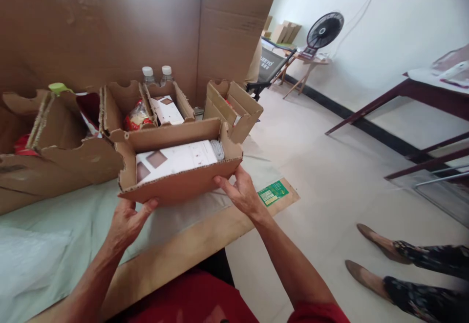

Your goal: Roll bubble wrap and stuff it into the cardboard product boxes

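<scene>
Both my hands hold an open-topped cardboard box, tilted slightly toward me. My left hand grips its lower left corner, thumb along the front and the other fingers hidden underneath. At the right end, my right hand has its thumb on the front wall and its fingers out of sight behind the corner. Inside lies a white carton with brown diamond patches, beside a grey coiled item that looks like a cable. Just behind, a row of cardboard bins includes one with a similar white carton.
More cardboard bins stand on the left, one with a red packet. Another narrow box is behind the held one. Two capped bottles stand before a tall cardboard panel. At right are a person's feet and a table.
</scene>
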A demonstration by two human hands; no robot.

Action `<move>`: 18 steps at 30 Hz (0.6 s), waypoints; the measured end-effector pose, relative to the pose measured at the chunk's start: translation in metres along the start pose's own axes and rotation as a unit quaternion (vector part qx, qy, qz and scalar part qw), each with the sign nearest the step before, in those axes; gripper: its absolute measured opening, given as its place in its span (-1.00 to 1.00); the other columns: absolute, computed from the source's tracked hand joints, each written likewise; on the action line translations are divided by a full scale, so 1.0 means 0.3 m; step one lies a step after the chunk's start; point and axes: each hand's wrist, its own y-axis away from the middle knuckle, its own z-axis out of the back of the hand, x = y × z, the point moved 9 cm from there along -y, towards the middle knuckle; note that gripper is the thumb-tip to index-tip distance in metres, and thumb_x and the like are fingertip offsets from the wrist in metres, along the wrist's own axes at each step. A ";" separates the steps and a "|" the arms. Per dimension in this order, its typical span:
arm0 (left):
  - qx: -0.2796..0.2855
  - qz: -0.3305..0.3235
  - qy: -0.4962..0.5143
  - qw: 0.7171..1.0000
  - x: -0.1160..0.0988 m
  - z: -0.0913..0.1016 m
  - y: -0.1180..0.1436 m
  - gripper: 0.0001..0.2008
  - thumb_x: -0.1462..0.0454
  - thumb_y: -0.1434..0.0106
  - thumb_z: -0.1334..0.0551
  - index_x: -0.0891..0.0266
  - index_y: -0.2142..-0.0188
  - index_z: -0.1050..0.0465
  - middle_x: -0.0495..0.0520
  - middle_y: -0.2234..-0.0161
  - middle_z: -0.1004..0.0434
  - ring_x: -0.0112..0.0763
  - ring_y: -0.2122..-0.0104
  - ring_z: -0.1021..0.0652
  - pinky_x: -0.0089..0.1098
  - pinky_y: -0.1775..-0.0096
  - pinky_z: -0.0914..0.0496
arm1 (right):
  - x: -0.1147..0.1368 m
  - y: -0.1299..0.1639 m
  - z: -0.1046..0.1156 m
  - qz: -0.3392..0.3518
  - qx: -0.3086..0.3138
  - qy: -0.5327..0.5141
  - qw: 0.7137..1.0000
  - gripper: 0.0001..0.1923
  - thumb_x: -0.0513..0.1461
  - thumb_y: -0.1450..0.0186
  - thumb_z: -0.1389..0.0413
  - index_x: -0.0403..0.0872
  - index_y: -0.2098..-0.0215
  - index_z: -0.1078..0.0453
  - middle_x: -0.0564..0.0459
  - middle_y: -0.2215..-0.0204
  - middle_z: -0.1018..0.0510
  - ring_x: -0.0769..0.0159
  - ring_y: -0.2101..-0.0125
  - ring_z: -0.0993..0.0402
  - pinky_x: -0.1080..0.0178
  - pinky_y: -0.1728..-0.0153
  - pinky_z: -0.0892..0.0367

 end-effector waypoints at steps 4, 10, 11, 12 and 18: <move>-0.040 -0.088 0.001 0.995 -0.228 0.067 -0.079 -0.45 -0.12 -0.20 -0.38 0.16 -0.02 -0.52 0.12 0.08 -0.61 -0.10 0.03 -0.57 -0.11 -0.11 -0.47 | 0.144 -0.049 0.081 0.039 -0.054 -0.005 0.998 -0.41 0.20 -0.29 -0.23 -0.05 -0.02 -0.43 -0.05 0.18 -0.64 0.13 0.24 -0.53 0.06 0.17 -0.49; -0.073 -0.190 0.032 0.978 -0.502 0.141 -0.097 -0.50 -0.10 -0.23 -0.38 0.16 0.00 -0.55 0.03 0.10 -0.64 -0.26 0.08 -0.59 -0.22 -0.06 -0.52 | 0.314 -0.102 0.132 0.099 -0.089 -0.009 0.991 -0.34 0.25 -0.34 -0.15 -0.01 -0.16 -0.36 -0.08 0.02 -0.59 0.04 -0.02 -0.53 0.00 -0.01 -0.52; -0.092 -0.196 0.031 0.976 -0.521 0.170 -0.088 -0.52 -0.09 -0.23 -0.38 0.16 0.02 -0.55 0.02 0.11 -0.65 -0.26 0.07 -0.60 -0.21 -0.07 -0.52 | 0.341 -0.115 0.114 0.107 -0.074 -0.003 0.992 -0.33 0.26 -0.35 -0.13 -0.01 -0.19 -0.34 -0.09 -0.01 -0.58 0.04 -0.04 -0.52 0.00 -0.02 -0.52; -0.112 -0.197 0.031 0.973 -0.535 0.196 -0.083 -0.55 -0.07 -0.25 -0.38 0.16 0.03 -0.55 0.01 0.09 -0.65 -0.25 0.03 -0.60 -0.20 -0.10 -0.51 | 0.365 -0.129 0.096 0.112 -0.058 0.006 0.992 -0.32 0.26 -0.37 -0.10 -0.01 -0.21 -0.33 -0.09 -0.03 -0.57 0.03 -0.05 -0.52 0.00 -0.02 -0.53; -0.112 -0.258 0.088 0.956 -0.621 0.156 -0.102 -0.46 0.00 -0.32 -0.35 0.14 -0.20 -0.40 0.02 -0.14 -0.57 -0.29 -0.15 -0.54 -0.19 -0.29 -0.36 | 0.411 -0.185 0.123 0.163 -0.064 0.030 0.984 -0.35 0.26 -0.42 0.00 0.07 -0.27 -0.28 -0.08 -0.11 -0.52 -0.05 -0.19 -0.43 -0.04 -0.05 -0.49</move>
